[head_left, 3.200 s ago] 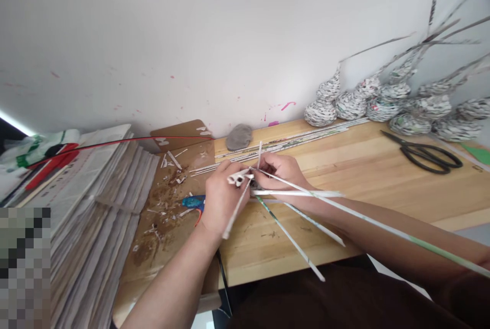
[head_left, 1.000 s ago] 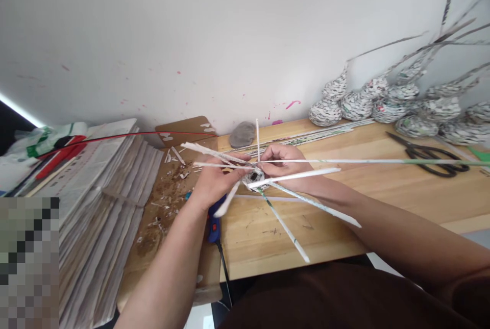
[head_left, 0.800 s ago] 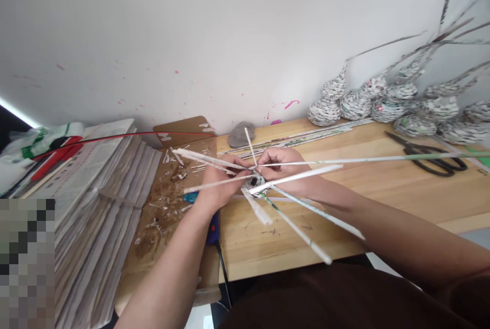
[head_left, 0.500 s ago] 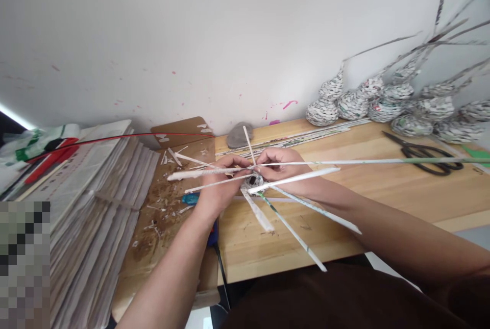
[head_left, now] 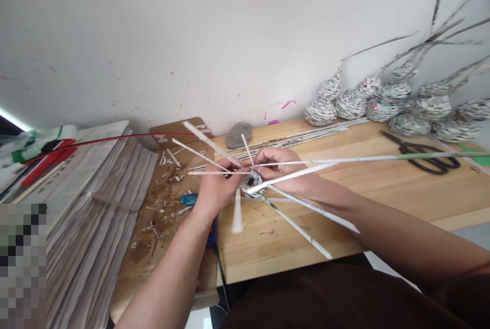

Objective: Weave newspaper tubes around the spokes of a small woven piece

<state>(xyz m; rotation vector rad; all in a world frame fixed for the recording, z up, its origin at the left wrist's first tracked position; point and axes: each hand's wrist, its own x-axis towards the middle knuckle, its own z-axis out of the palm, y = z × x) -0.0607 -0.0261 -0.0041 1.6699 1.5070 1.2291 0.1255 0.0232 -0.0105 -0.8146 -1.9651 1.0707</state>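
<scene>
Between my hands is a small round woven paper base (head_left: 248,184) with a dark hole in its middle. Rolled paper sticks (head_left: 294,207) fan out from it on all sides. My left hand (head_left: 217,186) is closed on the base's left edge, with fingers among the sticks there. On the far right edge my right hand (head_left: 281,163) pinches, thumb and finger pressed together near the base of a long paper strip (head_left: 363,158), which runs off to the right and turns green. The fingertips of both hands nearly meet, partly hidden by the sticks.
Several gourd-shaped woven paper pieces (head_left: 320,109) stand at the back right, scissors (head_left: 424,155) in front of them. Paper sticks (head_left: 302,136) and a grey stone (head_left: 238,135) lie along the wall. Stacked newspapers (head_left: 95,217), paper scraps and a blue tool (head_left: 189,199) are at left.
The sticks on the left have swung upward and spread apart, and the near stick has shifted left. My hands stay close together at the base.
</scene>
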